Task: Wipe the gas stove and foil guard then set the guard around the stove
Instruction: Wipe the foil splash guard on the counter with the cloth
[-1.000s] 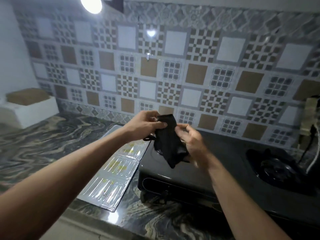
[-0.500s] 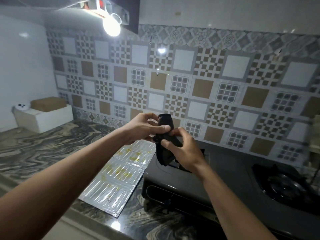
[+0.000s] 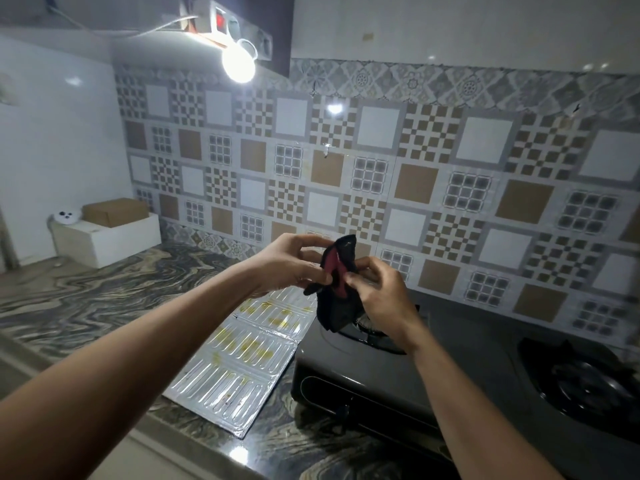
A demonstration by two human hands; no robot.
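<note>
A dark cloth (image 3: 337, 289) with a red inner patch hangs between both hands above the left burner of the black gas stove (image 3: 460, 368). My left hand (image 3: 291, 263) pinches its upper left edge. My right hand (image 3: 382, 296) pinches its right side, fingers closed on the fabric. The silver foil guard (image 3: 242, 362) lies flat on the counter to the left of the stove, with yellow stains on its ribbed panels. The left burner is mostly hidden behind the cloth and my right hand. The right burner (image 3: 585, 382) shows at the far right.
The marbled countertop (image 3: 86, 306) stretches left. A white box (image 3: 114, 242) with a brown carton (image 3: 116, 211) on it stands in the back left corner. Patterned tiles cover the wall behind. A bright bulb (image 3: 239, 65) hangs above.
The view has tilted upward, showing more wall and the lamp. Both hands have kept working the cloth, which has turned so its red inner side shows.
</note>
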